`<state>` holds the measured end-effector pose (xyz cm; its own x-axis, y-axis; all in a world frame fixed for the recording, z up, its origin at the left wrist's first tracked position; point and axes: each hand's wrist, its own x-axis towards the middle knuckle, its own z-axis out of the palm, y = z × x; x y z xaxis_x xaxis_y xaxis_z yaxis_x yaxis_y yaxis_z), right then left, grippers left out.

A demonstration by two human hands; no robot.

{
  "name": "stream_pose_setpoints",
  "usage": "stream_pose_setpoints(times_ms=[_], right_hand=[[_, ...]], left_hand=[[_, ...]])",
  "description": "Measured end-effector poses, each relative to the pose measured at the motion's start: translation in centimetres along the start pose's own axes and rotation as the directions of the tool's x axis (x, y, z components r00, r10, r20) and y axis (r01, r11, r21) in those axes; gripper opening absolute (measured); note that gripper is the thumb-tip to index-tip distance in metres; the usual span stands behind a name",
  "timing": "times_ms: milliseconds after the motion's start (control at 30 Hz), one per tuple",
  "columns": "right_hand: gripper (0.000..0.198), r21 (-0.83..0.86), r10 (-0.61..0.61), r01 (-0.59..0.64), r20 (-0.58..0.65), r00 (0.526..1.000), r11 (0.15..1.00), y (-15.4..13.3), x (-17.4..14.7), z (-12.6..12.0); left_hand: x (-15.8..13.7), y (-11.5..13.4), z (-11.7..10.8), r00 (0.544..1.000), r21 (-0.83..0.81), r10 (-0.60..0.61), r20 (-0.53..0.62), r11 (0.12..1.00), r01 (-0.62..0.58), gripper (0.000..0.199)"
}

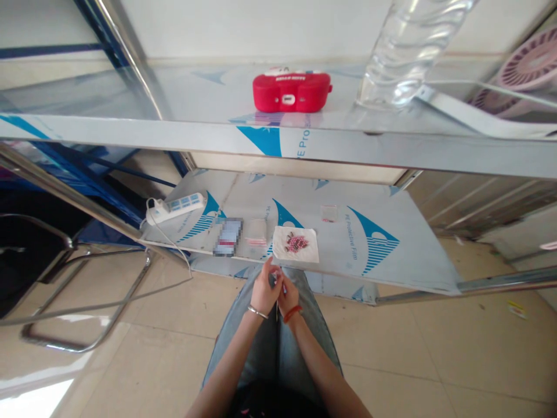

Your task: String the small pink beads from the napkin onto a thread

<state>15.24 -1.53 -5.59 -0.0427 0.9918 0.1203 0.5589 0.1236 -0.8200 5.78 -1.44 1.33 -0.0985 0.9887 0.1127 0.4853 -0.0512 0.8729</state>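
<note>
Close together above my lap, just in front of the lower shelf's edge, are my left hand (263, 290) and my right hand (288, 299). Fingers of both are bent inward and their tips meet. Whatever is pinched between them is too small to make out. Nearest to them on the shelf lies a white sheet of paper (282, 253) bearing a heap of small pink and dark pieces (297, 242). Left of the paper sits a stack of small clear bags (256, 233). Another small clear bag (329, 213), with a little reddish content, lies farther back.
A phone (228, 237) and a white power strip (176, 208) with a trailing cable are on the lower shelf (391, 261). Above, the upper shelf (183, 130) carries a red case (291, 93), a clear bottle (404, 52) and a pink fan (531, 61). A metal-framed chair (87, 342) stands left.
</note>
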Motion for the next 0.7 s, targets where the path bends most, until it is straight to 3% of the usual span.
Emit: stream_pose_setpoints(times_ms=[100,300,433,700], right_hand=[[0.041,0.040,0.066,-0.064,-0.046,0.997,0.997,0.2,0.0,0.1],[0.038,0.171,0.167,-0.149,-0.100,0.981,0.974,-0.3,0.2,-0.4],[0.034,0.216,0.189,-0.158,-0.129,0.974,0.963,-0.5,0.1,-0.7],[0.033,0.249,0.166,-0.110,-0.216,0.962,0.962,-0.5,-0.2,-0.6]], left_hand=[[-0.3,-0.2,0.4,1.000,-0.017,0.019,0.015,1.000,-0.019,0.053],[-1.0,-1.1,0.5,0.998,0.018,-0.020,0.066,1.000,0.019,0.033],[-1.0,-1.1,0.2,0.996,-0.036,0.005,0.094,0.999,-0.001,0.025],[-0.2,-0.3,-0.3,0.984,-0.157,-0.065,0.167,0.983,0.091,0.015]])
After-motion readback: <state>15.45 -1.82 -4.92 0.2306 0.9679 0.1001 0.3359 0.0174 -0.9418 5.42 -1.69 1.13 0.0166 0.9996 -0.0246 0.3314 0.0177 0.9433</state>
